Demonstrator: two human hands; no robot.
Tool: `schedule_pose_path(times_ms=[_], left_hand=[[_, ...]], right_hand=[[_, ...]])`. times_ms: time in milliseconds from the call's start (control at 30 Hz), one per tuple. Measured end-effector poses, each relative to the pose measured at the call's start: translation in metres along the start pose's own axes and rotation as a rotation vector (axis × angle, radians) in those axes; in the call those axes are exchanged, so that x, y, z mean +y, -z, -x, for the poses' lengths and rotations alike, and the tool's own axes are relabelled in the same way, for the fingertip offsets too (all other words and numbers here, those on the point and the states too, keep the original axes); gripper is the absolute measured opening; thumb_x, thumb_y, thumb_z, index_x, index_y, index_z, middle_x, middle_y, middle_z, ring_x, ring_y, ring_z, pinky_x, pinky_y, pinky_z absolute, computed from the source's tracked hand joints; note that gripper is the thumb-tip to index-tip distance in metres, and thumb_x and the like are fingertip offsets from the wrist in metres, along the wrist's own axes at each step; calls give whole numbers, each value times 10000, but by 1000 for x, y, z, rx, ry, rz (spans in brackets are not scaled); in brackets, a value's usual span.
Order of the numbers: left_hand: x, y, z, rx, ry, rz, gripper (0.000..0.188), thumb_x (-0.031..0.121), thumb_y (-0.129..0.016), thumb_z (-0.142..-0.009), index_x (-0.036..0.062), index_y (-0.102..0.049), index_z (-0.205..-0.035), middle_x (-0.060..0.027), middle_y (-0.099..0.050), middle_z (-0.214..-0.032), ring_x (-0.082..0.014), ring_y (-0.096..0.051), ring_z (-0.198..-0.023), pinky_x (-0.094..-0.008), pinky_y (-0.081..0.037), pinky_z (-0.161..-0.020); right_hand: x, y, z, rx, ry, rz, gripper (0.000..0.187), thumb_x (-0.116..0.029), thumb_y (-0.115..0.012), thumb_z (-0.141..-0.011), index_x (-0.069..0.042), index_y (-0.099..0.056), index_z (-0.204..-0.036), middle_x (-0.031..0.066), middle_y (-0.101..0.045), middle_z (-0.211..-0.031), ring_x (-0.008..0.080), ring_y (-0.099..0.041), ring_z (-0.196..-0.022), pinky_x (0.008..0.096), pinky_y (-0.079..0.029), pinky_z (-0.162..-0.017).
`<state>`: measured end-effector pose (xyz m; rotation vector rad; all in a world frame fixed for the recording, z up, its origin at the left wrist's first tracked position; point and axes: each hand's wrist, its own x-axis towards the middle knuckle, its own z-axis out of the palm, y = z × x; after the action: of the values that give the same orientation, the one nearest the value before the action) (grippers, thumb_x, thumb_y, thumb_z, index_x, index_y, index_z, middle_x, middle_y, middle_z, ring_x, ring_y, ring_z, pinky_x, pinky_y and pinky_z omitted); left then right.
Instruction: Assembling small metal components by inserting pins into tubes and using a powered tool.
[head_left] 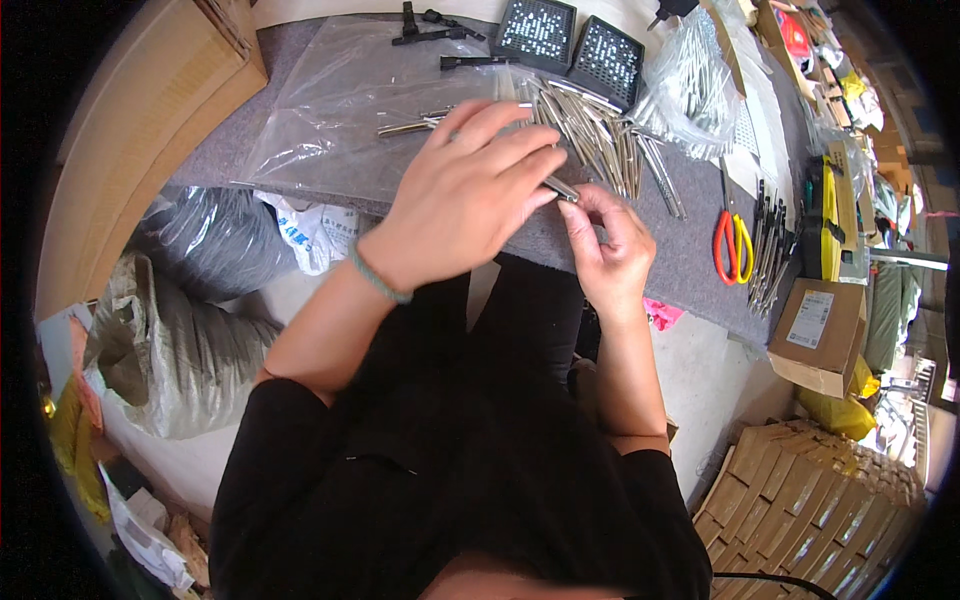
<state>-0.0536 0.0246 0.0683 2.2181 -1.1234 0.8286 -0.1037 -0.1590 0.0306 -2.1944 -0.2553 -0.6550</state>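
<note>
A slim dark metal tube [562,188] slants between my two hands above the near edge of the grey table. My left hand [465,195] is over its upper part, fingers bent around it, covering most of its length. At the lower end, the thumb and fingers of my right hand [612,245] pinch the tube. Just beyond my hands lies a loose pile of silvery metal rods [600,135], with a few more rods [400,129] sticking out left of my left hand. Behind the pile sit a black tray [535,35] and a second black tray [606,65], both holding many small shiny pieces.
A clear plastic sheet [320,120] covers the table's left. Black fittings [435,30] lie at the back. To the right are a clear bag of rods [692,90], red-and-yellow-handled scissors [735,245], dark slender rods [770,250] and a cardboard box [817,335]. A woven sack [180,345] stands left, below.
</note>
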Motion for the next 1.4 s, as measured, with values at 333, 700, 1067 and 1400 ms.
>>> schedule_pose_path(times_ms=[333,700,1067,1400], left_hand=[[-25,-31,19,-343,91,339,149,170,-606,-831,55,-615,-925,-92,-595,-915,-276,-588,-828,-369,-472,-713],[-23,-49,23,-206,65,231,179,164,-669,-762,64,-616,-900,-67,-576,-930,-258,-585,-839,-357,-484,-699],[-23,-54,25,-222,106,266,183,133,-665,-758,47,-621,-912,-74,-573,-949,-263,-583,-864,-352,-483,-714],[-21,-57,23,-241,122,219,157,130,-655,-757,46,-619,-885,-69,-565,-908,-256,-572,-846,-353,-473,-711]], right_hand=[[10,-12,4,-65,24,46,186,-67,-724,-737,-43,-634,-898,89,-664,-830,246,-651,-703,315,-516,-613],[18,-19,0,-72,-170,-49,212,-54,-712,-755,-28,-645,-955,118,-670,-839,217,-666,-727,304,-522,-645],[23,-16,-5,-113,-35,46,146,-60,-709,-750,-33,-653,-882,117,-668,-840,273,-659,-731,321,-521,-629],[25,-14,-8,-121,13,98,235,-93,-704,-759,-70,-635,-982,105,-665,-834,271,-652,-735,336,-519,-650]])
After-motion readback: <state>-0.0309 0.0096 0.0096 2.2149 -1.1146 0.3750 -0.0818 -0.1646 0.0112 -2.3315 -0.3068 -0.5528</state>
